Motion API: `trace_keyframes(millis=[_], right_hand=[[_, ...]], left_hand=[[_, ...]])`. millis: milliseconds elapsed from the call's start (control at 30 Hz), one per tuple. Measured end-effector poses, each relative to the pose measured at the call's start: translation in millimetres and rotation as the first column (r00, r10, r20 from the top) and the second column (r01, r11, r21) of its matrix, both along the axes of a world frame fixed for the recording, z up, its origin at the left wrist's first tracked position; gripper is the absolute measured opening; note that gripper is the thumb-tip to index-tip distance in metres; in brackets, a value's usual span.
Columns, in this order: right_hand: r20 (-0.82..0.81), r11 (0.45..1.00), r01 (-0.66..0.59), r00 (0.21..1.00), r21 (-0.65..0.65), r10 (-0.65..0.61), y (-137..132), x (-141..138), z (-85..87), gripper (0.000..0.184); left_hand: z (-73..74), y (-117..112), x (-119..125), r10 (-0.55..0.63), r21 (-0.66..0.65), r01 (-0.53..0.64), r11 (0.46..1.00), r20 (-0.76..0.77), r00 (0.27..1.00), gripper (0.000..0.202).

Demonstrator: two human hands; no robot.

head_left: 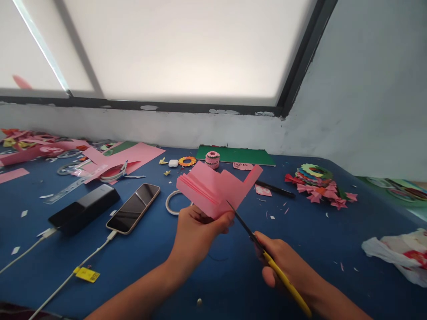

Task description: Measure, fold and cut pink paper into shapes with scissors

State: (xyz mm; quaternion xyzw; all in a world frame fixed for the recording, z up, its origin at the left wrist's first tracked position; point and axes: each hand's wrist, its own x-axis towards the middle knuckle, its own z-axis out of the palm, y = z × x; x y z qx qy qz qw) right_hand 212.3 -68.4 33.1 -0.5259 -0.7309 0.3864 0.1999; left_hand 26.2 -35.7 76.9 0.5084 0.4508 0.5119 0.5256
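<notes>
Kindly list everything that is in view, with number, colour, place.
paper: 1 bundle, pink, centre
scissors: 1, yellow-black, right
phone: 1, dark, left
device: 1, black, beside phone
cables: 2, white, left
tag: 1, yellow, on cable
ruler: 1, clear, left
sheets: several, pink, back left
plain ring: 1, white, by paper
case: 1, white, back
scalloped ring: 1, orange, beside case
ring stack: 1, pink-green, back
board: 1, green, back
pen: 1, black, right
cutout pile: 1, multicoloured, right
bag: 1, white-red, right
scraps: uncounted, mixed, scattered
table: 1, blue, below
wall: white, back
window: 1, pale, back
left hand: 1, grip on paper
right hand: 1, grip on scissors
</notes>
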Motion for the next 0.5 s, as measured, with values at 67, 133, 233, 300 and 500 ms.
trace_keyframes(millis=[67, 133, 233, 300, 500], right_hand=[[0.028, 1.0, 0.0, 1.0, 0.005, 0.0, 0.9, 0.8, -1.6, 0.037], [0.048, 1.0, -0.002, 0.999, 0.03, 0.001, 1.9, 1.5, -2.9, 0.044], [0.061, 0.997, -0.014, 0.998, 0.081, 0.009, 2.9, 2.2, -3.1, 0.051], [0.073, 0.997, -0.011, 0.997, 0.075, 0.005, 3.1, 2.5, -1.8, 0.051], [0.091, 1.0, -0.022, 0.996, 0.018, 0.02, 3.0, 4.1, 0.5, 0.035]], left_hand=[[-0.2, 0.9, -0.6, -0.012, 0.001, 0.012, 1.0, -0.003, 1.0, 0.009], [0.0, 1.7, -1.2, -0.025, -0.009, 0.025, 1.0, 0.015, 1.0, 0.009], [1.4, 2.8, -2.2, -0.056, -0.059, 0.06, 0.996, 0.07, 0.996, 0.007], [2.9, 3.7, -3.2, -0.079, -0.097, 0.088, 0.991, 0.095, 0.992, 0.006], [6.5, 6.0, -6.1, -0.1, -0.142, 0.113, 0.983, 0.092, 0.991, 0.008]])
